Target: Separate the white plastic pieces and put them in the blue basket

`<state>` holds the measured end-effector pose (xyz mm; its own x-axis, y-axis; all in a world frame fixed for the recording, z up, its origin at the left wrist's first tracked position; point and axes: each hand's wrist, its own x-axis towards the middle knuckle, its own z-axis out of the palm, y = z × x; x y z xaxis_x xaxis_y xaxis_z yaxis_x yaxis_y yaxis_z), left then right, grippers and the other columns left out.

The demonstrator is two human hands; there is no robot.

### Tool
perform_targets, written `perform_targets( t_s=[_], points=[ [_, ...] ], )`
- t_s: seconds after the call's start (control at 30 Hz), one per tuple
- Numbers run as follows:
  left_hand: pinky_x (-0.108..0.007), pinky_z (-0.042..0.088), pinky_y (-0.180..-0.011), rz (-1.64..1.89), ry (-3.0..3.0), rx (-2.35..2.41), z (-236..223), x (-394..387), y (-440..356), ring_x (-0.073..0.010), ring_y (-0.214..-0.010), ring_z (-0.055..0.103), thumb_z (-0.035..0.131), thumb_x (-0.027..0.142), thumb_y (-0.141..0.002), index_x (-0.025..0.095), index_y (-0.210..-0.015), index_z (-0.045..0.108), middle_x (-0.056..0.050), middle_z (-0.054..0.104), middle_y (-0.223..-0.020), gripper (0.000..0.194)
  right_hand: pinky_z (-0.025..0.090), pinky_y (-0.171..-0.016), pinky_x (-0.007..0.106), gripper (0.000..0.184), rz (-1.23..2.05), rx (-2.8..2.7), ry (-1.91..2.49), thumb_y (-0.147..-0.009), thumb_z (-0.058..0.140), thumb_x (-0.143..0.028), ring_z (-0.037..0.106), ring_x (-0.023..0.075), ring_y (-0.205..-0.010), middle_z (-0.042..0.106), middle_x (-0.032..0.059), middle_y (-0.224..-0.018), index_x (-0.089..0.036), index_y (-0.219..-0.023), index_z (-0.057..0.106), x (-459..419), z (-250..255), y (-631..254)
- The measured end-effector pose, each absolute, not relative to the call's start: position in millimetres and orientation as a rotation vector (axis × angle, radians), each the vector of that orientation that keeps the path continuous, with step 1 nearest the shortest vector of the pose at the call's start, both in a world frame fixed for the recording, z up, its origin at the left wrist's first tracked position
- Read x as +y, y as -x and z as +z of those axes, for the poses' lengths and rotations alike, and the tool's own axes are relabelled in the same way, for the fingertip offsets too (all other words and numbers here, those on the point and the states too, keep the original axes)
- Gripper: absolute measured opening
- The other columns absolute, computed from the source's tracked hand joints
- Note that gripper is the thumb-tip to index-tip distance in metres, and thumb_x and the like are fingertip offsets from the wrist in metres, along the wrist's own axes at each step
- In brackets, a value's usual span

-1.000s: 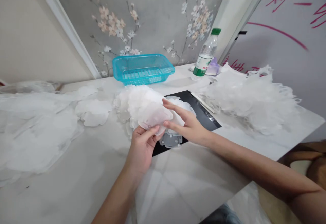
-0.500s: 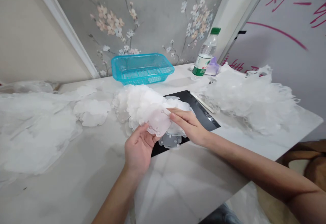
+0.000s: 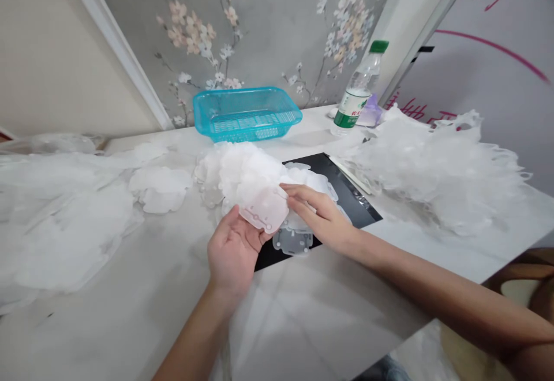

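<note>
My left hand (image 3: 232, 249) holds a translucent white plastic sheet piece (image 3: 264, 208) from below, thumb along its left edge. My right hand (image 3: 319, 217) pinches the same piece at its right edge, fingers together. Right behind the held piece lies a heap of similar white pieces (image 3: 242, 170). Under my hands a flat clear piece (image 3: 292, 241) rests on a black mat (image 3: 346, 196).
A turquoise mesh basket (image 3: 246, 114) stands at the back of the marble table (image 3: 303, 312). A green-capped water bottle (image 3: 361, 89) stands at the back right. Large piles of white plastic offcuts lie right (image 3: 437, 161) and left (image 3: 56, 213).
The camera view has shifted slightly. My right hand slid from on top of the piece to its right edge, and the piece sits lower in my left hand.
</note>
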<state>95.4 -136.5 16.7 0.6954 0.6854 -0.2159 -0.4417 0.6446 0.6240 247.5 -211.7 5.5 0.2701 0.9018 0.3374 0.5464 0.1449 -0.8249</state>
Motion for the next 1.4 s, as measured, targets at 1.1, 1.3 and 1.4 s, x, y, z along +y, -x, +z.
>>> perform_targets(
  t_s=[1.1, 1.3, 1.4],
  points=[
    [-0.045, 0.053, -0.079, 0.502, -0.534, 0.665, 21.5, -121.3, -83.2, -0.0338, -0.111, 0.057, 0.046, 0.038, -0.083, 0.019, -0.114, 0.065, -0.011, 0.064, -0.119, 0.04, 0.048, -0.096, 0.047, 0.039, 0.057, -1.786, 1.566, -0.086, 0.055, -0.028, 0.054, 0.0259, -0.116, 0.06, 0.0157, -0.122, -0.018, -0.124, 0.05, -206.8, -4.5, -259.0],
    [-0.048, 0.053, -0.082, 0.56, -0.598, 0.654, 27.9, -122.4, -79.4, -0.0351, -0.115, 0.055, 0.049, 0.035, -0.081, 0.019, -0.106, 0.068, -0.011, 0.066, -0.114, 0.035, 0.048, -0.097, 0.048, 0.039, 0.093, -1.81, 1.612, -0.086, 0.054, -0.028, 0.053, 0.0264, -0.117, 0.059, 0.0144, -0.123, -0.019, -0.124, 0.05, -208.0, -4.5, -259.2],
    [-0.048, 0.053, -0.081, 0.571, -0.588, 0.653, 28.8, -122.6, -77.5, -0.0351, -0.114, 0.055, 0.05, 0.036, -0.08, 0.021, -0.106, 0.068, -0.01, 0.066, -0.113, 0.035, 0.048, -0.096, 0.046, 0.036, 0.074, -1.814, 1.604, -0.087, 0.054, -0.029, 0.053, 0.0257, -0.117, 0.059, 0.0138, -0.123, -0.019, -0.123, 0.052, -207.5, -6.8, -260.3]
  ],
)
